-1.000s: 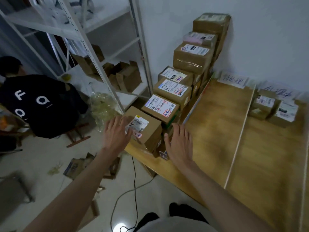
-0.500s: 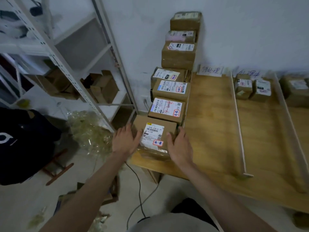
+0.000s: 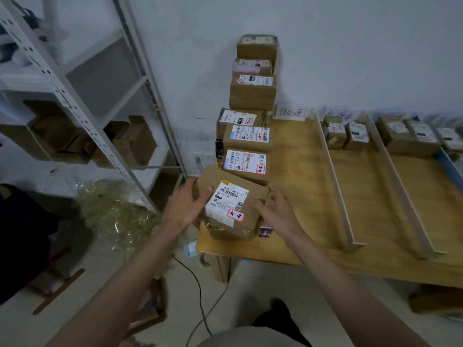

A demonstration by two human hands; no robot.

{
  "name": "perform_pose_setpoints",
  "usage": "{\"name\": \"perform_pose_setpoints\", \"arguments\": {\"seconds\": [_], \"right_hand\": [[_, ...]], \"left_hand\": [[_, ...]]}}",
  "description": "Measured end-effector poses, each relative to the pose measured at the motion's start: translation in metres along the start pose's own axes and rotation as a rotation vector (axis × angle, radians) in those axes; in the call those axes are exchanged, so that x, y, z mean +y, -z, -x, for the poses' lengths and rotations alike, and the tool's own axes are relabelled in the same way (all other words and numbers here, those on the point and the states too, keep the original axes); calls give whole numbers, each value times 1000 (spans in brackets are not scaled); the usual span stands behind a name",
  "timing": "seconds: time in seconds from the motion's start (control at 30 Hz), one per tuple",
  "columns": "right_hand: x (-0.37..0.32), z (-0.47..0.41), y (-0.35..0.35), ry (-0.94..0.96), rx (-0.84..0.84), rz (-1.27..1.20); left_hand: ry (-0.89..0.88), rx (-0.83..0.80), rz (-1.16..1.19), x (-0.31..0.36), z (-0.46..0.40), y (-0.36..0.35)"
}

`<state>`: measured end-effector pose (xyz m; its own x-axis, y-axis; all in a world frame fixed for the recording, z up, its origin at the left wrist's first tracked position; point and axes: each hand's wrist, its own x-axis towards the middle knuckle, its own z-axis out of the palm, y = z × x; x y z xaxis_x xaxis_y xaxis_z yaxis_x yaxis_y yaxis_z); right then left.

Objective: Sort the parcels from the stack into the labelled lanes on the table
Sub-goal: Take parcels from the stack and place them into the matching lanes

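Observation:
A brown cardboard parcel (image 3: 231, 196) with a white barcode label and a red-ringed sticker is tilted up at the near end of the stack. My left hand (image 3: 186, 204) grips its left side, thumb on top. My right hand (image 3: 274, 209) holds its right side, fingers curled round the edge. Behind it the stack of parcels (image 3: 246, 141) runs along the table's left edge and climbs the wall. The wooden table (image 3: 300, 196) is split into lanes by thin white rails (image 3: 335, 181), with handwritten lane labels (image 3: 290, 112) at the wall.
Sorted parcels (image 3: 345, 132) sit at the far end of the second lane, and more (image 3: 411, 136) in the third. A metal shelf rack (image 3: 82, 108) with boxes stands left. Crumpled plastic wrap (image 3: 112, 211) and a black cable (image 3: 200, 296) lie on the floor. A dark-clothed person (image 3: 22, 234) is at far left.
Both hands closed in from open hovering onto the nearest parcel's sides and raised and tilted it off the stack. My view swung right, showing more lanes.

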<state>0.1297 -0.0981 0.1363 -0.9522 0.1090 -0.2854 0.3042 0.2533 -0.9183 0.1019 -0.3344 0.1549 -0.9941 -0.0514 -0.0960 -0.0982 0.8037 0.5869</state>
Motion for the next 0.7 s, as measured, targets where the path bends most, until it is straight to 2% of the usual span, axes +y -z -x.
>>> {"name": "perform_pose_setpoints", "arguments": {"seconds": [0.1, 0.33, 0.43, 0.6, 0.7], "right_hand": [[-12, 9, 15, -81, -131, -50], [-26, 38, 51, -70, -253, 244], [-23, 53, 75, -53, -147, 337], [0, 76, 128, -119, 99, 261], [24, 88, 165, -212, 252, 209]], "left_hand": [[-92, -57, -45, 11, -1, 20], [-246, -165, -167, 55, -6, 29], [-321, -188, -160, 82, -9, 17], [-454, -108, -52, 134, -7, -25], [-509, -112, -146, 164, 0, -58]]}}
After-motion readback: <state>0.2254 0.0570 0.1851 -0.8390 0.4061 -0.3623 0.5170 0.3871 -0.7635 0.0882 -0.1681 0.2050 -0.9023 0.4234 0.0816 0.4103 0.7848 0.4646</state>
